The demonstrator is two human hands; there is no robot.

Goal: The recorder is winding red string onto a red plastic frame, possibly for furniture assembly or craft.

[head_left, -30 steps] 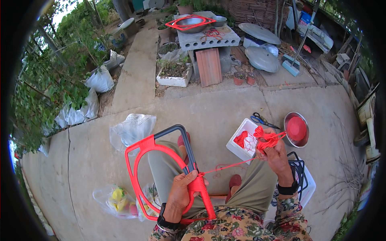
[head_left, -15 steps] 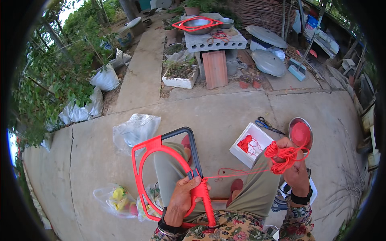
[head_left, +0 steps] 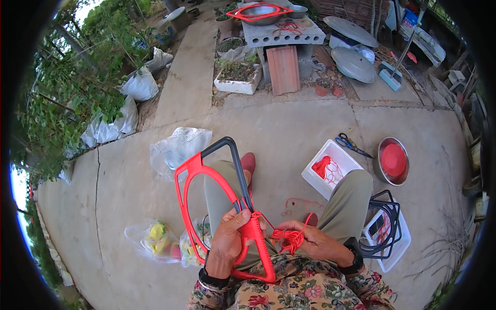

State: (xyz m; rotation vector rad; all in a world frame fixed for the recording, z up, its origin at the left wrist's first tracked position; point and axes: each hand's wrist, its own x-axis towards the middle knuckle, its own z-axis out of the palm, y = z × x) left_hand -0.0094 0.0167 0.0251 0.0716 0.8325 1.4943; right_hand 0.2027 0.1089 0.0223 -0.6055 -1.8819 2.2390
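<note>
My left hand [head_left: 226, 243] is closed around the side of a red frame [head_left: 194, 168] with a large rounded opening. A dark U-shaped handle [head_left: 238, 160] rises from the frame's top. Red cord is wound tightly along the bar [head_left: 262, 258] nearest my body. From the upper end of that winding, cord runs to a looped bundle of red cord [head_left: 292, 238]. My right hand [head_left: 320, 243] grips this bundle just right of the frame. Some of the right fingers are hidden behind the cord.
Ahead on the concrete are a white foam box [head_left: 316, 178] with red cord, blue-handled scissors [head_left: 353, 144] and a metal bowl [head_left: 405, 170] with red contents. Dark handles [head_left: 387, 248] lie over a white tray [head_left: 401, 253] at right. Clear plastic bags [head_left: 139, 235] lie left.
My right hand has brought the cord bundle down and left, close to the frame. The cord stretched between them has become much shorter. My left hand keeps its hold.
</note>
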